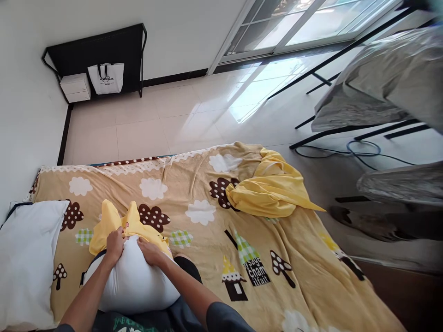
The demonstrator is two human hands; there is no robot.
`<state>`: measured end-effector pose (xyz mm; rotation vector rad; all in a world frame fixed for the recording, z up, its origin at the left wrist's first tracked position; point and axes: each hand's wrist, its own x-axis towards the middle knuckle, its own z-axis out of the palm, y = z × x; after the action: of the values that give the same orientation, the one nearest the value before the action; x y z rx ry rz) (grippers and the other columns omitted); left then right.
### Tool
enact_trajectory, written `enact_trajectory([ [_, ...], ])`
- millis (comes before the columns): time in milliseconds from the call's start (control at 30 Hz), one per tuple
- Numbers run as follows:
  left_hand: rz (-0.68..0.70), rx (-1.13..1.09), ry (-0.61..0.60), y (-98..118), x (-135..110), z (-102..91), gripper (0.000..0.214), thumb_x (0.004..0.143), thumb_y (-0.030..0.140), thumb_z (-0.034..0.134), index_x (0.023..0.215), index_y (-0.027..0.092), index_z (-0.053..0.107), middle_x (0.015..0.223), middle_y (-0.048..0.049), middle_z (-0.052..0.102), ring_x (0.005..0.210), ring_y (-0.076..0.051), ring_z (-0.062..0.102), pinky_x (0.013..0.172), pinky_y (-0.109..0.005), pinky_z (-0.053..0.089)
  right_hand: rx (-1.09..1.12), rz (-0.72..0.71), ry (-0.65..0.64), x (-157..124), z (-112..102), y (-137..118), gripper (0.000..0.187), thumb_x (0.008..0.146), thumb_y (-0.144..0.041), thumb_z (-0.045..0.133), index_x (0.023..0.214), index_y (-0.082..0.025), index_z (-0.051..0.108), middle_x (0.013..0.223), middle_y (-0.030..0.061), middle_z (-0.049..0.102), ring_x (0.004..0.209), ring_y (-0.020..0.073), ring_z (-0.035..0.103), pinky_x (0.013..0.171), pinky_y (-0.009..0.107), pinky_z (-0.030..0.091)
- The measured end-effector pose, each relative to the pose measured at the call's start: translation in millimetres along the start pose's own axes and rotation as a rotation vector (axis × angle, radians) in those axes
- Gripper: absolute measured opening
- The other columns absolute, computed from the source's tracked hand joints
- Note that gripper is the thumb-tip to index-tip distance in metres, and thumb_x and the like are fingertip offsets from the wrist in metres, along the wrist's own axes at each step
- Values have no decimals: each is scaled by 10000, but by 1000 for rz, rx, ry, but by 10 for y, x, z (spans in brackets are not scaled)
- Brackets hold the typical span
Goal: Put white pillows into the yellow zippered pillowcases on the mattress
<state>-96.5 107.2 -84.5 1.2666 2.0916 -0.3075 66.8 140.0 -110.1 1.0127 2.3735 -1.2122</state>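
Note:
A plump white pillow (140, 281) rests upright against my lap, with a yellow pillowcase (140, 227) bunched over its far end. My left hand (115, 245) is closed on the pillowcase's edge where it meets the pillow top. Pressed to the other side of that top, my right hand (151, 251) has its fingers bent around the pillow; its fingertips are partly hidden. Beneath everything spreads a tan blanket (197, 244) printed with clouds, mushrooms and houses. Another yellow cloth (273, 189) lies crumpled near the bed's far right edge.
A second white pillow (29, 263) lies at left. Beyond the bed, a black folding frame (97, 50) leans on the wall behind a white box (75, 87) and a tote bag (108, 78). At right are a plastic-covered rack (377, 78), a cable (363, 150) and a person's foot (356, 221).

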Motion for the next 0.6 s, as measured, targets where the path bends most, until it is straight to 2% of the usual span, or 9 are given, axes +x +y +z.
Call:
enact_trajectory([
  [133,29,37,-18,68,24,-23,289,905,318,513,1145,198,619,1085,-109,724,1022,-237,653,765,-278,395,-18,64,-32,54,-6,20,193,929,-256,591,1083,-150,638,1108,54,666,969,177,641,874,381,528],
  [200,73,56,-49,92,49,-47,315,879,336,549,1148,201,641,1074,-119,725,1013,-255,658,767,-289,404,-8,87,-15,46,-20,13,188,930,-275,592,1067,-160,649,1104,49,677,994,183,641,892,380,516],
  [267,102,69,-64,111,65,-60,319,874,362,550,1114,189,669,1071,-133,722,1011,-269,657,771,-300,414,3,135,24,11,-56,6,180,949,-244,535,1043,-167,668,1077,68,702,983,193,654,866,354,502],
  [333,100,75,-58,128,61,-51,337,912,380,483,1085,173,685,1074,-150,716,1009,-272,656,781,-311,423,11,214,88,-73,-116,2,253,970,-218,443,1041,-176,682,1044,105,723,954,218,672,820,341,486],
  [433,70,76,-44,154,38,-3,377,958,336,379,1076,163,693,1071,-157,714,1010,-259,656,797,-315,429,14,311,192,-334,-211,-4,351,989,-275,362,1073,-188,691,1014,131,737,957,261,676,824,358,477],
  [533,37,77,-40,188,43,49,386,963,284,359,1067,128,697,1077,-176,709,1015,-262,655,805,-322,433,6,333,300,-722,-220,-11,437,1006,-372,314,1259,-201,627,1237,133,677,1186,268,591,998,386,432],
  [600,32,75,-34,207,65,65,410,974,294,341,1061,116,700,1078,-187,708,1009,-267,659,806,-328,435,13,261,358,-952,-157,-21,510,996,-453,332,1420,-229,504,1464,106,519,1376,277,429,1125,425,338],
])
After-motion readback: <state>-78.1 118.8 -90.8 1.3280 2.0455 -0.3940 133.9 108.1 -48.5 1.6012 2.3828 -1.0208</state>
